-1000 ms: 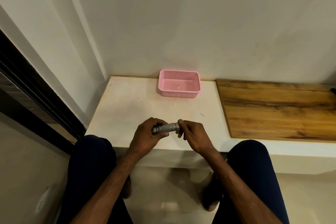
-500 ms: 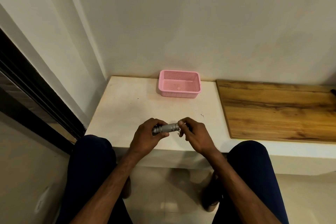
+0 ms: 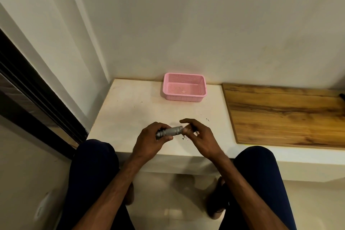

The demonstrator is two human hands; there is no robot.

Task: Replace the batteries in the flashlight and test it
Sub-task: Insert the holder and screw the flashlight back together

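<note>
Head cam: left hand [image 3: 149, 141] wraps flashlight [image 3: 172, 130]; right hand [image 3: 201, 137] at its tail, grip unclear. Prob best: steady body, twist tail only.

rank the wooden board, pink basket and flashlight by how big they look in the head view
1. board: largest by far, though cut off at the right edge
2. basket
3. flashlight: smallest, though nearest the camera; partly hidden in the left hand
</note>
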